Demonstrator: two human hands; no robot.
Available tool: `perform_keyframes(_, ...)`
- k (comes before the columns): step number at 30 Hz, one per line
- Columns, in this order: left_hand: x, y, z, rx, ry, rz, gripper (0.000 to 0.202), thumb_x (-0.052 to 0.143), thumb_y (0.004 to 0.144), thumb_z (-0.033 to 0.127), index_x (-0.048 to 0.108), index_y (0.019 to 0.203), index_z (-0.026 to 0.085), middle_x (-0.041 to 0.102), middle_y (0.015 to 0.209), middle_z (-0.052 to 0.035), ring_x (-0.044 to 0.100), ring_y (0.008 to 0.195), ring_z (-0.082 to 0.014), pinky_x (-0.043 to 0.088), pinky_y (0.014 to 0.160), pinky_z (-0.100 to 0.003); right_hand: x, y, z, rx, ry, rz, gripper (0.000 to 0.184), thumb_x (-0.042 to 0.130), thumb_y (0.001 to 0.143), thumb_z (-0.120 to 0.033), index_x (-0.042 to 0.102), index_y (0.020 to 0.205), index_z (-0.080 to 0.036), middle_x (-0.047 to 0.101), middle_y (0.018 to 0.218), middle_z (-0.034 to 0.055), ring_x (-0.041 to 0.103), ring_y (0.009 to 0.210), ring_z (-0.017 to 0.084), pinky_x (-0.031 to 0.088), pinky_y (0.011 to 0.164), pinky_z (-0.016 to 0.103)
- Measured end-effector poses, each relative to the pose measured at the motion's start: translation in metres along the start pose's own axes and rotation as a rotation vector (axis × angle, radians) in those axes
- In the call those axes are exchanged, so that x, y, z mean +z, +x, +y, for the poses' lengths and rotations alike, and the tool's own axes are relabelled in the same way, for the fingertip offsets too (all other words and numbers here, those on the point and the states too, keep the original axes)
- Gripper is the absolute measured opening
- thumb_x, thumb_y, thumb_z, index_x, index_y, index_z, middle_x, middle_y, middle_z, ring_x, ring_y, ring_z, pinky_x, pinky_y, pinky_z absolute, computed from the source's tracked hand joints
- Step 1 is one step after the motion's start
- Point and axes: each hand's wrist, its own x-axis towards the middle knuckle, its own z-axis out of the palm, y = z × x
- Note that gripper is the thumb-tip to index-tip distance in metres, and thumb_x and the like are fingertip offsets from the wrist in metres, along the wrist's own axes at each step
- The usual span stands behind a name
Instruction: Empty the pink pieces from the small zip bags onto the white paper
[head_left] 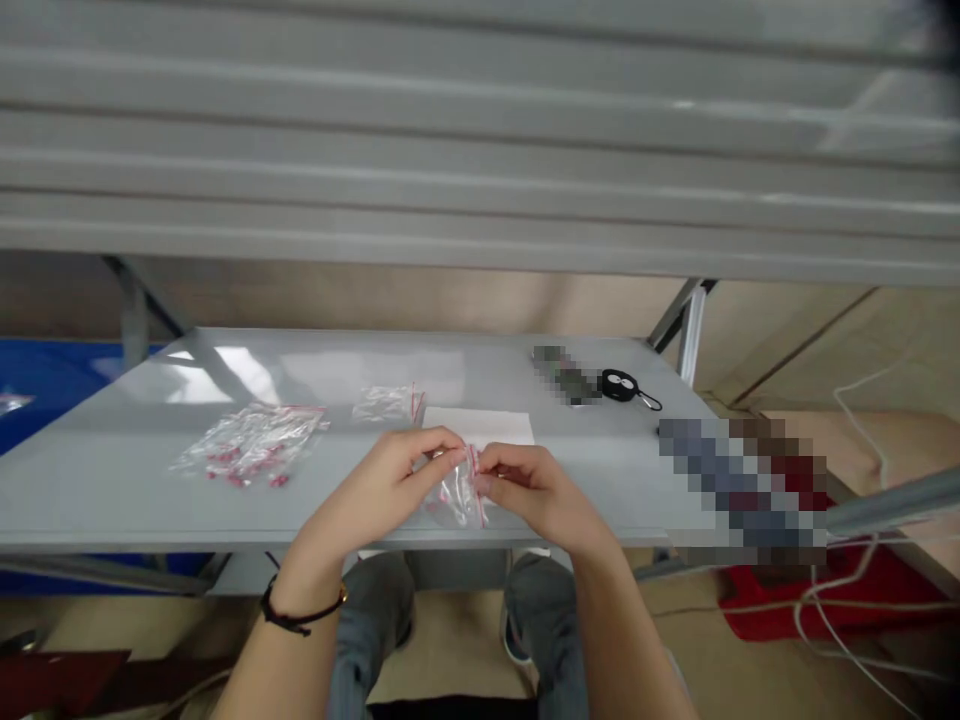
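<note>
My left hand [382, 482] and my right hand [534, 492] meet over the front of the grey table [112, 480]. Between their fingertips, both pinch a small clear zip bag [456, 497] at its red-striped seal. A larger clear bag [251, 445] of small red-tipped items lies to the left of my left hand. Behind my hands are a smaller clear bag [386, 404] and a white card [480, 428]. The small bag's contents are too blurred to tell.
A black keychain fob [619, 385] and a pixelated object [566, 375] lie at the table's back right. Another pixelated patch [742, 490] covers the right side. A grey shelf [480, 150] runs overhead. A red crate [825, 600] and white cables [847, 620] sit low at right.
</note>
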Motion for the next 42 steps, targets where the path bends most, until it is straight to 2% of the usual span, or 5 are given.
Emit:
perform_keyframes(4, 0.002, -0.004, -0.008, 0.009, 0.008, 0.072, 0.024, 0.052, 0.1, 0.036, 0.07, 0.096, 0.021, 0.072, 0.09, -0.0012, 0.064, 0.086, -0.0182, 0.049, 0.079, -0.03, 0.005, 0.003, 0.004, -0.001, -0.071, 0.01, 0.027, 0.062, 0.095, -0.04, 0.061, 0.078, -0.019, 0.048, 0.067, -0.0038, 0.04, 0.063, 0.012, 0.032, 0.059, 0.025)
perform_keyframes(10, 0.003, -0.006, -0.009, 0.156, 0.104, 0.396, 0.016, 0.062, 0.095, 0.026, 0.068, 0.109, 0.024, 0.065, 0.115, -0.0075, 0.057, 0.115, -0.0234, 0.042, 0.102, -0.041, 0.009, 0.004, 0.001, -0.072, 0.0, 0.088, 0.03, 0.062, 0.096, -0.043, 0.055, 0.076, -0.021, 0.048, 0.066, -0.004, 0.04, 0.06, 0.011, 0.033, 0.056, 0.025)
perform_keyframes(16, 0.008, -0.013, 0.012, 0.091, -0.024, 0.226, 0.012, 0.059, 0.097, 0.031, 0.067, 0.094, 0.022, 0.066, 0.082, -0.0002, 0.061, 0.078, -0.0159, 0.048, 0.074, -0.027, 0.015, 0.006, 0.006, -0.119, 0.097, 0.177, 0.03, 0.067, 0.092, -0.044, 0.057, 0.077, -0.021, 0.05, 0.062, -0.0048, 0.042, 0.055, 0.011, 0.035, 0.053, 0.024)
perform_keyframes(28, 0.031, -0.011, 0.006, 0.027, -0.216, 0.117, 0.014, 0.072, 0.089, 0.028, 0.061, 0.096, 0.024, 0.071, 0.088, -0.0003, 0.067, 0.082, -0.018, 0.052, 0.077, -0.029, 0.015, 0.003, 0.007, -0.135, 0.01, 0.165, 0.03, 0.068, 0.091, -0.043, 0.061, 0.074, -0.02, 0.054, 0.07, -0.0025, 0.048, 0.067, 0.014, 0.038, 0.063, 0.026)
perform_keyframes(42, 0.029, -0.009, 0.009, 0.023, -0.219, 0.171, 0.024, 0.051, 0.101, 0.034, 0.056, 0.082, 0.021, 0.056, 0.069, 0.0028, 0.054, 0.066, -0.0138, 0.038, 0.061, -0.024, 0.016, 0.002, 0.008, -0.245, -0.26, 0.128, 0.03, 0.062, 0.098, -0.039, 0.062, 0.074, -0.02, 0.056, 0.07, -0.0019, 0.05, 0.068, 0.015, 0.037, 0.065, 0.025)
